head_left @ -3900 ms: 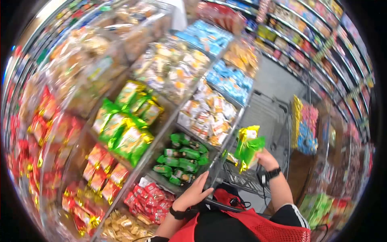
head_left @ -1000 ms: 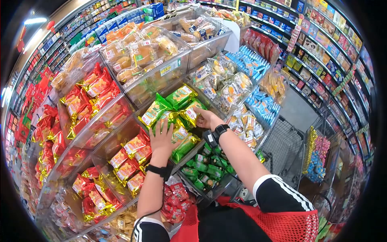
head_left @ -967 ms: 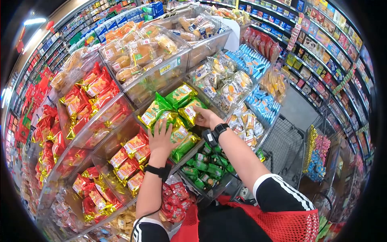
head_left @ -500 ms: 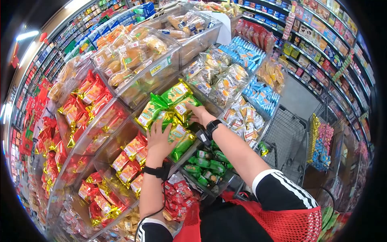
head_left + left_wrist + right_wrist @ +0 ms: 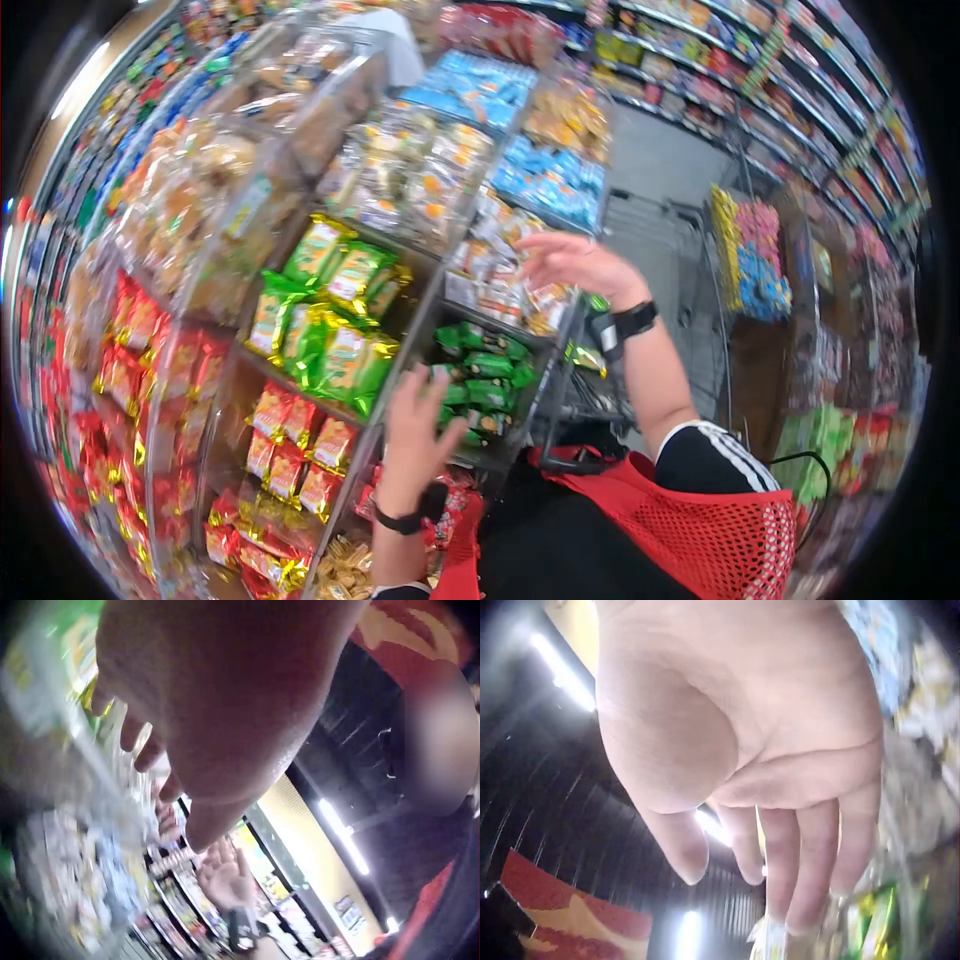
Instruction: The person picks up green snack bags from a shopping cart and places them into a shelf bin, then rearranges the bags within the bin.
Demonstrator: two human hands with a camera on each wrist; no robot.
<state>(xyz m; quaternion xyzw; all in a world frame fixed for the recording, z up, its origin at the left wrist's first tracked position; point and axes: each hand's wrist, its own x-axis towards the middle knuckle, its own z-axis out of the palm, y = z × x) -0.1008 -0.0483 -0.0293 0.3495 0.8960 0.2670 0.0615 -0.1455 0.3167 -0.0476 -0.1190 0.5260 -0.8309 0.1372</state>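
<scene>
In the head view my left hand (image 5: 418,440) is over the near edge of the bins, fingers spread and holding nothing. Beside it lie green-and-gold snack packs (image 5: 345,350) in one bin and small dark green packets (image 5: 490,380) in another. My right hand (image 5: 582,268), also bare of any object, hovers over a bin of small white-and-orange wrapped snacks (image 5: 490,285). In the right wrist view the palm (image 5: 765,720) shows with fingers extended. The left wrist view has my left hand (image 5: 217,697) close up and dark.
A grey shopping cart (image 5: 650,240) stands to the right, with a green-and-gold pack (image 5: 588,358) at its near end. Red snack packs (image 5: 290,440) fill bins on the left. Blue packets (image 5: 550,185) lie farther back. Stocked shelves (image 5: 690,65) line the aisle.
Both hands have left the green-and-gold packs. The right hand has moved right, towards the cart; the left has drawn back to the bin edge. The head view has turned and is blurred.
</scene>
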